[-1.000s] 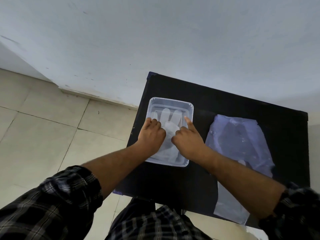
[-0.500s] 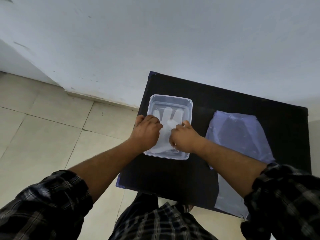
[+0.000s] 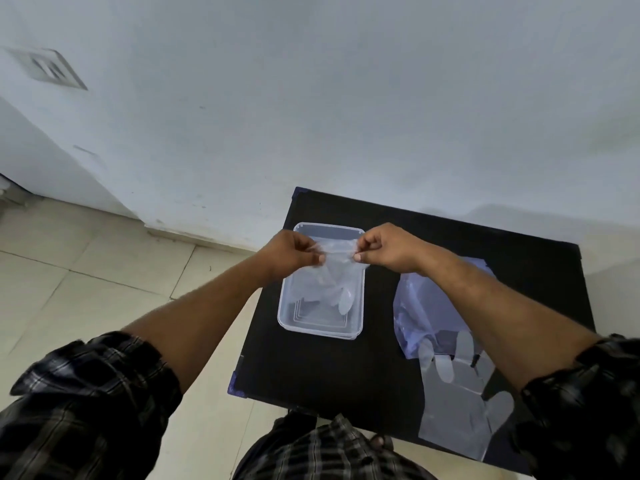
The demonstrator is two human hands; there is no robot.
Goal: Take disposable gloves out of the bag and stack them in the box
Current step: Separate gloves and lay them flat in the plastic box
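Black tabletop (image 3: 332, 368), matte, sat in the corner w/ its far edge against a plain white wall (image 3: 346, 98); blue tape or edging showed at the near-left and far-left corners. Floor (image 3: 86, 289) to the left was beige tile w/ a pale skirting strip along the wall base. Small vent-like plate (image 3: 46, 68) on the wall upper left, too blurred to tell more. Clear plastic box (image 3: 320, 327) sat on the left half of the table, long axis running away from the camera. Left hand (image 3: 290, 252) and right hand (image 3: 388, 249) were both over the far end of the box, each w/ thumb and forefinger pinched tight on one corner of a thin translucent glove (image 3: 334, 271), other fingers curled in. Glove cuff was stretched flat betw the two pinches; its finger end hung down toward the camera into the box, tips near the box floor, can't tell if touching. Blue-tinted plastic bag (image 3: 426, 306) lay flat on the right half of the table, well apart from the box, partly under the right forearm. Another clear glove (image 3: 460, 400) lay flat on the table at the bag's near end, fingers pointing at the bag and overlapping its edge. Plaid sleeves (image 3: 86, 403) rolled to the elbow.
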